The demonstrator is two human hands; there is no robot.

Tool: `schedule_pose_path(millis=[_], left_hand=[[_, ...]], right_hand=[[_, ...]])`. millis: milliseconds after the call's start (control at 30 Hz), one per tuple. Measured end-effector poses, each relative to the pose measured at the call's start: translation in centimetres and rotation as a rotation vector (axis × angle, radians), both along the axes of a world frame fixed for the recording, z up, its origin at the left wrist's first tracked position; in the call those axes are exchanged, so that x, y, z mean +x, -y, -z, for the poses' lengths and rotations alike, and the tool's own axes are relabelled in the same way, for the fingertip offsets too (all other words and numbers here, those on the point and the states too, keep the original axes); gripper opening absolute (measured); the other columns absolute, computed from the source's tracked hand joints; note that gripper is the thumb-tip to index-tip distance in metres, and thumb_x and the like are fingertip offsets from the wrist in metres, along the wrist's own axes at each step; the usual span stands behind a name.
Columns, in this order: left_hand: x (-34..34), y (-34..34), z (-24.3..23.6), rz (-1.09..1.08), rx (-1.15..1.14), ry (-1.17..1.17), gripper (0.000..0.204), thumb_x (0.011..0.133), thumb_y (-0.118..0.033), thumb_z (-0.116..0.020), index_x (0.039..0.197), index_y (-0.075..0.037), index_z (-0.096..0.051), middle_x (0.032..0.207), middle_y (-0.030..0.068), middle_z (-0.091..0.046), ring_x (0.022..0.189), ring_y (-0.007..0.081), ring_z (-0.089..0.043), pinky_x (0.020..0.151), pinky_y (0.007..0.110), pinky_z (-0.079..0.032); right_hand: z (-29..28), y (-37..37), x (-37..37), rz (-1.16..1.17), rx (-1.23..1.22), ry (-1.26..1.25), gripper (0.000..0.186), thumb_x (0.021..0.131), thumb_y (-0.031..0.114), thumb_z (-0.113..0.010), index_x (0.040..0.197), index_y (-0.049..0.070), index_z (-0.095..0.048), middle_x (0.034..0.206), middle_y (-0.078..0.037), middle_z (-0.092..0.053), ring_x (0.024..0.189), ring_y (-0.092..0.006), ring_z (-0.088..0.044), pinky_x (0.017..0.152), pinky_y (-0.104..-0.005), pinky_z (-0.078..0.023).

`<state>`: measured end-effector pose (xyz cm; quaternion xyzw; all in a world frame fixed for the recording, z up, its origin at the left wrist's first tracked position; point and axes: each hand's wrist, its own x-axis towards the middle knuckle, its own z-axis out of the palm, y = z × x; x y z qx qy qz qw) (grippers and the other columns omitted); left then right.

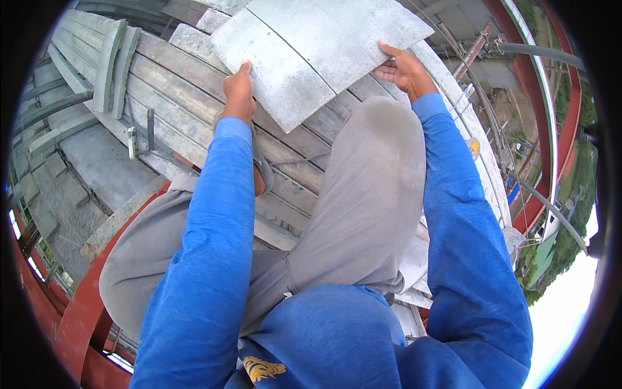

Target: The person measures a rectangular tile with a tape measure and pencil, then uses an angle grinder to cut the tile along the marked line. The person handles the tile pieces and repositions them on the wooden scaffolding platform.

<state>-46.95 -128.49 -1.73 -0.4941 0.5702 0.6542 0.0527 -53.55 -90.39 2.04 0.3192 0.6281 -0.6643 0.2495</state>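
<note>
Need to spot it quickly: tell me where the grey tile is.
The grey tile sits top centre in the head view, gripped between left hand and right hand, above the raised knee.

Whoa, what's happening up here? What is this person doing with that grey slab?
A person in blue sleeves and grey trousers crouches on a roof of weathered grey planks. Both hands hold a flat grey roofing tile out in front: the left hand grips its near left edge, the right hand its right edge. Red steel beams run below, with ground and greenery far beneath on the right.
</note>
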Motion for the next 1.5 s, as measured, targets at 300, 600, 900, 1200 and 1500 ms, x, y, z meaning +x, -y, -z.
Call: schedule_pose_path(millis=[300,600,900,1200,1500], left_hand=[[-5.9,3.9,-7.8,0.169,0.15,0.136,0.057,0.11,-0.035,-0.065,0.15,0.005,-0.058,0.14,0.0282,-0.07,0.118,0.0368,-0.074,0.098,0.051,-0.059],[-8.1,11.8,-12.2,0.456,-0.011,-0.119,0.044,0.112,-0.034,-0.058,0.138,0.0,-0.068,0.121,0.018,-0.078,0.1,0.0284,-0.079,0.084,0.041,-0.067],[-14.2,13.4,-14.5,-0.004,0.444,-0.066,0.059,0.114,-0.043,-0.045,0.137,0.012,-0.05,0.113,0.0288,-0.064,0.099,0.0377,-0.076,0.066,0.036,-0.072],[-12.2,17.5,-14.3,0.586,0.225,0.035,0.054,0.116,-0.036,-0.048,0.145,0.009,-0.056,0.124,0.0272,-0.071,0.104,0.0328,-0.077,0.08,0.038,-0.068],[-5.3,14.5,-18.8,0.997,-0.625,-0.318,0.111,0.081,-0.058,-0.094,0.158,0.003,-0.044,0.149,0.0262,-0.059,0.144,0.0367,-0.055,0.122,0.044,-0.042]], right_hand=[[-10.5,2.4,-9.1,0.02,-0.276,-0.27,0.03,0.099,0.019,-0.076,0.118,-0.004,-0.07,0.103,-0.024,-0.074,0.082,-0.0326,-0.076,0.072,-0.0434,-0.068],[-15.8,10.3,-16.9,-0.048,-0.031,-0.469,0.03,0.105,0.019,-0.071,0.116,-0.009,-0.07,0.101,-0.023,-0.075,0.08,-0.0323,-0.077,0.066,-0.0409,-0.067],[-14.5,7.7,-30.9,0.013,-0.087,-0.863,0.089,0.101,0.078,-0.057,0.157,0.009,-0.051,0.15,-0.011,-0.06,0.134,-0.0291,-0.06,0.105,-0.0518,-0.053],[-11.6,10.9,-34.1,0.041,-0.306,-0.897,0.042,0.096,0.051,-0.079,0.118,0.016,-0.07,0.102,-0.002,-0.071,0.094,-0.0184,-0.069,0.083,-0.0372,-0.056],[-9.9,9.0,-34.3,0.122,-0.389,-0.884,0.047,0.1,0.039,-0.076,0.138,0.013,-0.067,0.111,-0.001,-0.067,0.107,-0.016,-0.065,0.093,-0.0349,-0.053]])
